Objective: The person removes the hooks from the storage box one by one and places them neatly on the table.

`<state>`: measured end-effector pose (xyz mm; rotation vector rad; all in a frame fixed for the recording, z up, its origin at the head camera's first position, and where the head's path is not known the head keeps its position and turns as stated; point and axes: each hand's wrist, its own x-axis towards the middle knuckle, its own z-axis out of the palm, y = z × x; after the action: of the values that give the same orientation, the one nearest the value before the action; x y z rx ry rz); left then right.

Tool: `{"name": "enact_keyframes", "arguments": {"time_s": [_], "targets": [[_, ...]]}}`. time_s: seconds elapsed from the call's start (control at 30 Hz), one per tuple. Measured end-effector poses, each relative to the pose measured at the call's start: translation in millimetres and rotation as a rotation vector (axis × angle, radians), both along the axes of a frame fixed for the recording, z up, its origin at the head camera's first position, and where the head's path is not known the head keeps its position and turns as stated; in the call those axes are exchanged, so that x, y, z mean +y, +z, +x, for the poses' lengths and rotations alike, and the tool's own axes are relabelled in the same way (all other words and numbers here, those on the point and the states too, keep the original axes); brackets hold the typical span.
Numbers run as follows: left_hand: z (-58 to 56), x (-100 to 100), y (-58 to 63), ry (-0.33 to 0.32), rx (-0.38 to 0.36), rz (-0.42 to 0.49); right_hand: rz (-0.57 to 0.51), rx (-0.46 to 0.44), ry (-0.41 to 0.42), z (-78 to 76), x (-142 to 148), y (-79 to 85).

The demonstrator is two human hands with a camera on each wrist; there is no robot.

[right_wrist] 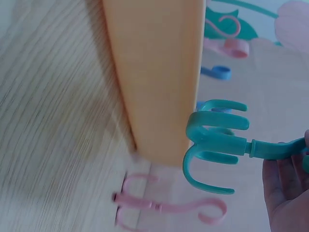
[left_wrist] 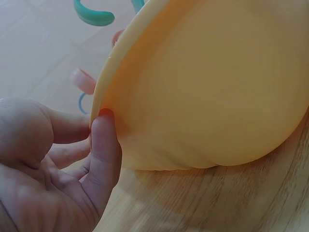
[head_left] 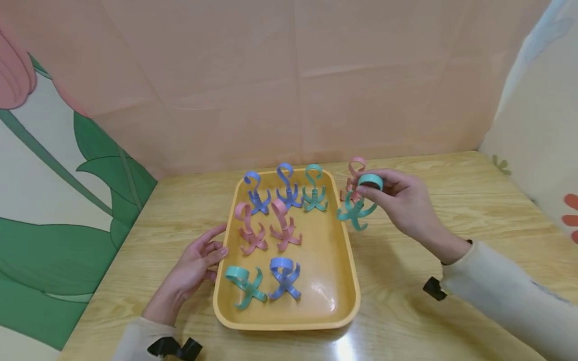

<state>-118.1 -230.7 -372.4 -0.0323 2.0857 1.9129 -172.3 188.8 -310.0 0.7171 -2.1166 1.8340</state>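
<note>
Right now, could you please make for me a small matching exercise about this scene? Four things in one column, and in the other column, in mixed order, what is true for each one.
Column one:
1. Left hand
2. Tray
3. Right hand
4. Blue hooks

Column two:
A. Holds a green hook
B. All inside the tray
C. Touches the tray's rim
D. Yellow, resting on the table

Right pairs: 1-C, 2-D, 3-A, 4-B

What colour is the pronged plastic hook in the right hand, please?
The hook is teal green, clearest in the right wrist view.
</note>
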Motion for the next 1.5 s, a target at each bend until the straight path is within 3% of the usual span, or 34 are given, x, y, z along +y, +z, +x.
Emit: {"name": "enact_keyframes", "arguments": {"time_s": [0.17,0.77,1.07,1.5], "targets": [[1.4,-0.3,1.1,0.011,-0.001,-0.005,0.097,-0.002,-0.119,-3.0,14.7,-0.5],[1.0,0.9,0.4,-0.002,0.001,0.001,0.091,-0.131,-0.216,-31.9,69.6,-16.2],[0.6,-0.5,-1.2,-0.012,0.009,0.012,0.115,-0.227,-0.273,-51.3,83.2,-26.6],[0.9,0.0,0.8,-0.008,0.003,0.001,0.085,-0.26,-0.339,-81.8,88.6,-44.3]]}}
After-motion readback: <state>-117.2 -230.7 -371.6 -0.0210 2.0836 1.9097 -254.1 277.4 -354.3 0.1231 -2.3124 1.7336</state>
